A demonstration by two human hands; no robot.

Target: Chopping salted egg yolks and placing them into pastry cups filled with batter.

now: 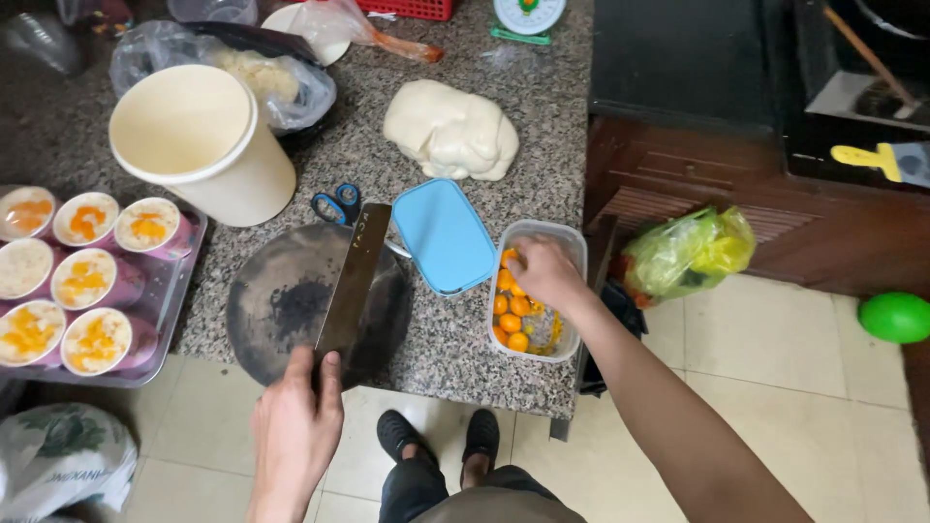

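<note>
The right hand is down inside a clear plastic tub of little orange yolks, fingers curled in as if pinching 1, though I can't tell whether it actually has hold of any. The tub sits at the front right edge of the granite counter, with its blue lid lying just beside it on the left.

The left hand is wrapped shut around the handle of a cleaver, whose blade rests flat across a dark round chopping board right at the counter's front edge.

If it were me, I'd pick those yolks up gently with the fingertips, they look soft, and keep the blade lying flat while the other hand is busy.

Further out: blue-handled scissors just behind the board, a big lump of pale dough behind the lid, a cream bucket tipped on its side, and on the left a tray with at least 7 filled pink cups. A green and yellow plastic bag sits to the right, off the counter.
</note>
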